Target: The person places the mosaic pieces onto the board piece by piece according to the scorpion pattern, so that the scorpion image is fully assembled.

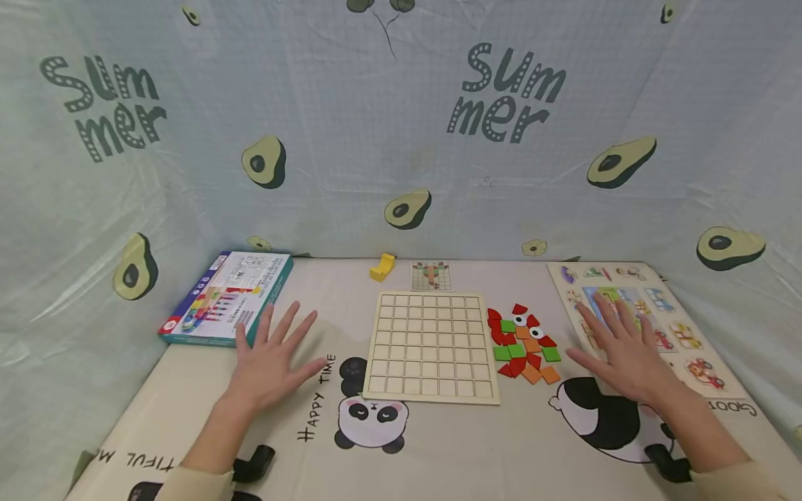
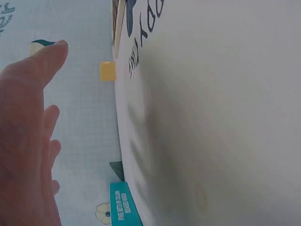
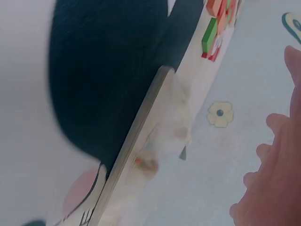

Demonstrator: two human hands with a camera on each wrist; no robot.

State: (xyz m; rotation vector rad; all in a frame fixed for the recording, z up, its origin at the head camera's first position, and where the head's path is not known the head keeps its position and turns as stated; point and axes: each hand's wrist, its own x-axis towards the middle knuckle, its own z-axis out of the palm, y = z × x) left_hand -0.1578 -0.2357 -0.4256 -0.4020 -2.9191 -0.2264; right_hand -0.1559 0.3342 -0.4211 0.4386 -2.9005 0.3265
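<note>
My left hand [image 1: 266, 369] hovers palm down with its fingers spread, holding nothing, near the front corner of a boxed set [image 1: 232, 296]. In the left wrist view its thumb and fingers show against the wall, apart from the table. Over the picture board [image 1: 679, 334] at the right, my right hand [image 1: 633, 362] is likewise spread and holds nothing. Between the hands lies a wooden grid board [image 1: 432, 348] with bare square cells. Beside it on the right is a loose group of red, green and orange tiles [image 1: 523, 348], some with eye prints. A pattern card [image 1: 431, 275] lies behind the grid.
A small yellow block [image 1: 382, 267] stands at the back, left of the card. The tablecloth [image 1: 451, 445] carries panda prints and lettering. A pale curtain [image 1: 338, 139] with avocado prints encloses the table at the back and sides.
</note>
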